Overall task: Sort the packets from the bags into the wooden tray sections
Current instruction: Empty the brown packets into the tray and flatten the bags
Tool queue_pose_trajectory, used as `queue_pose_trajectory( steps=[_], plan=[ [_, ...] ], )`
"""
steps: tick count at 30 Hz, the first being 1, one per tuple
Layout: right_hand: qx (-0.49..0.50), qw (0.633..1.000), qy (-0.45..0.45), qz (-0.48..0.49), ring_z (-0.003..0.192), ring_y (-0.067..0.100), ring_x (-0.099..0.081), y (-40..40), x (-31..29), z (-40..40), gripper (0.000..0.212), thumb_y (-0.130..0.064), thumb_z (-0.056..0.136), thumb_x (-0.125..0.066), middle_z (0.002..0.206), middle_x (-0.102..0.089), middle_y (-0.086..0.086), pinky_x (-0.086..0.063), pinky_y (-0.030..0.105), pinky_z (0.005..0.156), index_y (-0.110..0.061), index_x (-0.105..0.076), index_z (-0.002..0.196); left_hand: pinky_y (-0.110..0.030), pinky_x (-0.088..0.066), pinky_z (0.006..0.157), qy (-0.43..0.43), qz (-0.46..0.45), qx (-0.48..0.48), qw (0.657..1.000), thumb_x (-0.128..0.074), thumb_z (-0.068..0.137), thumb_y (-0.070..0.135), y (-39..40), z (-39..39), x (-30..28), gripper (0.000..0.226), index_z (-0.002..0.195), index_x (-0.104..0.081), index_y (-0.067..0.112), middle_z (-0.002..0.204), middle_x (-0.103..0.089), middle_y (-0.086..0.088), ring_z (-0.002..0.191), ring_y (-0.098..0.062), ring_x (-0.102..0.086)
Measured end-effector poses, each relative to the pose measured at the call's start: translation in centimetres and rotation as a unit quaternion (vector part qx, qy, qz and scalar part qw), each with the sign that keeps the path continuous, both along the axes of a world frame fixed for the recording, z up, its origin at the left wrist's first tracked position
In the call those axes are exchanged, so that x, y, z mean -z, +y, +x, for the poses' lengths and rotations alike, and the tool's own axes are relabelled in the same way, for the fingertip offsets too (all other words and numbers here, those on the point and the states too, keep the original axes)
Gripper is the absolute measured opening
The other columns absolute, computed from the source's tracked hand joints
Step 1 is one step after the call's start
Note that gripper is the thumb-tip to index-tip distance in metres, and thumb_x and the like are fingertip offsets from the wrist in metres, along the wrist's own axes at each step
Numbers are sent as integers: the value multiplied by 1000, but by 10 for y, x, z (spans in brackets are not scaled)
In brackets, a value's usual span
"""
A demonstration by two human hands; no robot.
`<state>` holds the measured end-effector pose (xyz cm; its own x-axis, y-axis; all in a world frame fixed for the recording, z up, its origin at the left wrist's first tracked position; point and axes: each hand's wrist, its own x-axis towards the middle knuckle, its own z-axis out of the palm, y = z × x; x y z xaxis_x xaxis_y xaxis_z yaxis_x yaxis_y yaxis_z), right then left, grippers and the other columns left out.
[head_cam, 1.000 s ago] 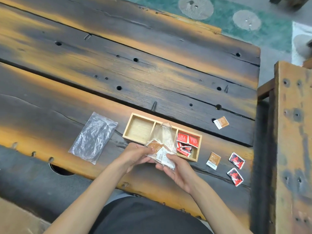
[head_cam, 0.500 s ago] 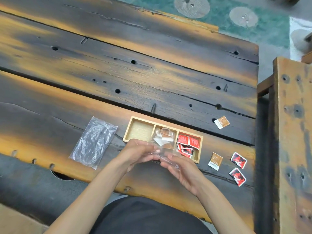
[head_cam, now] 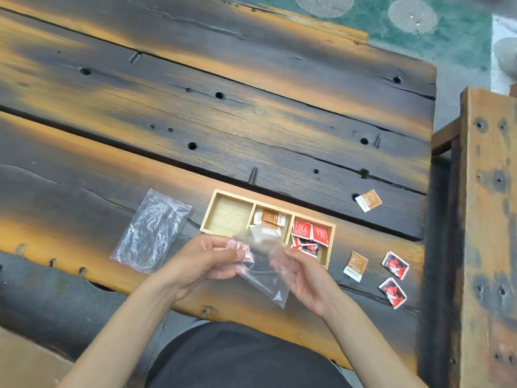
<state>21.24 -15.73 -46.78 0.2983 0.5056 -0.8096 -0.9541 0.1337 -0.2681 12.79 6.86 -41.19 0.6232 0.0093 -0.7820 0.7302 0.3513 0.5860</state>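
A wooden tray (head_cam: 214,195) with three sections lies on the table. Its left section is bare, brown packets (head_cam: 270,218) lie in the middle one, and red packets (head_cam: 311,236) fill the right one. Just in front of the tray, my left hand (head_cam: 205,261) and my right hand (head_cam: 303,277) both grip a clear plastic bag (head_cam: 263,271); it looks empty, with its mouth tipped over the middle section. Loose on the table at the right are two brown packets (head_cam: 355,266) (head_cam: 368,200) and two red packets (head_cam: 395,265) (head_cam: 392,292).
A second clear bag (head_cam: 152,231) lies flat to the left of the tray. The table (head_cam: 251,107) is dark, scorched planks with holes and gaps. A wooden bench (head_cam: 488,219) stands close on the right, and the table's near edge is just under my wrists.
The bag was upright and held brown packets; I tipped it over the tray and the packets dropped into the middle section. Both hands have drawn the bag back toward me.
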Motion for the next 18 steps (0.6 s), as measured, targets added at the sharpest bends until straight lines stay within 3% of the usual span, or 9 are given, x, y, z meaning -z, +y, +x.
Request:
queue_pose_trajectory(
  steps=[3, 7, 11, 15, 18],
  plan=[
    [-21, 1000, -20, -10, 81, 17, -77, 3, -5, 3, 33, -7, 96, -65, 118, -76, 18, -64, 22, 63, -4, -66, 128, -18, -57, 63, 0, 17, 4, 1000, -77, 83, 8, 17, -10, -2, 23, 106, -78, 5, 105, -79, -13, 85, -11, -74],
    [-59, 997, -52, -24, 78, 15, -76, 16, -22, 6, 32, -6, 91, -69, 104, -79, 11, -62, 22, 60, -7, -67, 123, -18, -56, 63, -5, 49, 7, 999, -84, 78, 16, 41, -23, -4, 26, 103, -79, 11, 105, -79, -15, 85, -13, -75],
    [-110, 989, -94, -39, 74, 17, -73, 30, -28, 10, 46, -28, 85, -73, 92, -76, 4, -62, 25, 62, -16, -64, 129, -20, -58, 68, -18, 64, 9, 998, -90, 59, 36, 61, -32, -6, 44, 100, -80, 23, 104, -80, -12, 93, -17, -76],
    [-164, 969, -148, -106, 82, 18, -77, 56, -23, 18, 32, -43, 101, -56, 107, -80, 9, -61, 29, 68, -22, -67, 123, -28, -60, 79, -8, 79, 10, 997, -85, 77, 23, 75, -41, 0, 29, 104, -78, 18, 103, -80, -12, 97, -19, -76],
    [-190, 948, -202, -157, 79, 13, -74, 80, -8, 25, 28, -36, 98, -65, 106, -80, 3, -58, 27, 67, -18, -73, 117, -30, -58, 84, 13, 112, 10, 994, -80, 81, 21, 89, -56, 14, 38, 118, -70, 15, 105, -80, -6, 105, -18, -74]
  ],
)
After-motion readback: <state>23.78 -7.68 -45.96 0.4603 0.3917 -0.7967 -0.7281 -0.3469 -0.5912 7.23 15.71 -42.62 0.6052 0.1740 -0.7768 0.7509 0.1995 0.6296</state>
